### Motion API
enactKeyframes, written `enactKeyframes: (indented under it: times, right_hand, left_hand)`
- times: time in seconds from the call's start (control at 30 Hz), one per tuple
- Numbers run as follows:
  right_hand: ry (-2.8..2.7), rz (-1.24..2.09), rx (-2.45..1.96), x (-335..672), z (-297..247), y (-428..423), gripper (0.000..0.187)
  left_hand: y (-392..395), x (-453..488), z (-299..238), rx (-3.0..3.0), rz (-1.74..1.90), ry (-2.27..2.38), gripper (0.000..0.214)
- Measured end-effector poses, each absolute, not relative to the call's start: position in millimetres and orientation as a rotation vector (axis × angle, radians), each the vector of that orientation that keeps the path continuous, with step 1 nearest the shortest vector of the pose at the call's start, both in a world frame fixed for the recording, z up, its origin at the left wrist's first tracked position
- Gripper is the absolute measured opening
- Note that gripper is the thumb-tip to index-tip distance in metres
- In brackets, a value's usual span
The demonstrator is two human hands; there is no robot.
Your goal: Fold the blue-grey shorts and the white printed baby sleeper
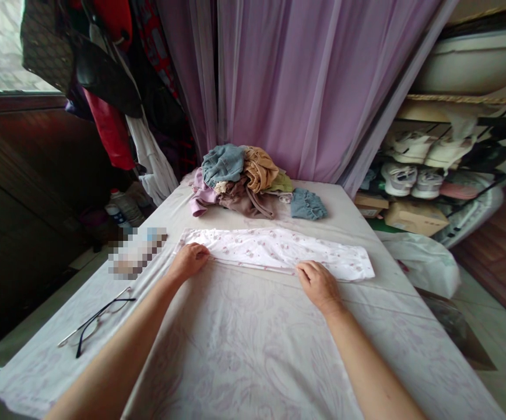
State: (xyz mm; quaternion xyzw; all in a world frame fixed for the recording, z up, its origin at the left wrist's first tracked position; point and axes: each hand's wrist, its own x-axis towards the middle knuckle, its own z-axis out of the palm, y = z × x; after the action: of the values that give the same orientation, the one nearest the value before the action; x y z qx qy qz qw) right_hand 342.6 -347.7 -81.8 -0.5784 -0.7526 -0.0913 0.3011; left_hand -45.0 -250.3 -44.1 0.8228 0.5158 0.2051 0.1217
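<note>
A long white garment with a pale floral print (274, 251) lies folded into a strip across the lilac-patterned bedsheet (235, 356). My left hand (189, 261) grips its near edge at the left end, fingers curled over the fold. My right hand (317, 286) holds the same near edge towards the right end. Beyond the garment lies a heap of mixed clothes (235, 181), and a small blue ruffled garment (308, 204) sits next to it. Neither hand touches these.
Wire-framed glasses (95, 319) and a pixelated, blurred object (137, 254) lie on the sheet at left. A lilac curtain (297, 87) hangs behind. Shoes on a rack (410, 163), a cardboard box (415, 217) and a white plastic bag (423, 262) stand right.
</note>
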Motion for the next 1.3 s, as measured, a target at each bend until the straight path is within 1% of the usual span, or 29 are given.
enactKeyframes:
  times: [0.2, 0.33, 0.43, 0.77, 1.03, 1.2, 1.3]
  right_hand:
    - [-1.998, -0.258, -1.532, 342, -81, -348, 0.023]
    - [-1.999, -0.258, -1.534, 341, -81, -348, 0.022]
    - [-2.016, -0.263, -1.535, 341, -81, -349, 0.021]
    - [-2.047, -0.247, -1.52, 339, -76, -352, 0.022]
    - [-2.053, -0.184, -1.514, 337, -72, -354, 0.017]
    - [-2.052, -0.203, -1.518, 337, -70, -355, 0.016]
    - [-2.025, -0.273, -1.526, 328, -67, -355, 0.016]
  left_hand:
    - [-249, -46, -39, 2.499, 0.552, 1.493, 0.02]
    - [-249, -48, -36, 2.393, 0.559, 1.563, 0.019]
    - [-253, -50, -35, 2.372, 0.563, 1.595, 0.021]
    - [-267, -50, -39, 2.57, 0.612, 1.528, 0.027]
    - [-268, -52, -45, 2.652, 0.518, 1.481, 0.032]
    - [-269, -52, -43, 2.579, 0.59, 1.451, 0.031]
    - [-267, -57, -41, 2.455, 0.638, 1.57, 0.032]
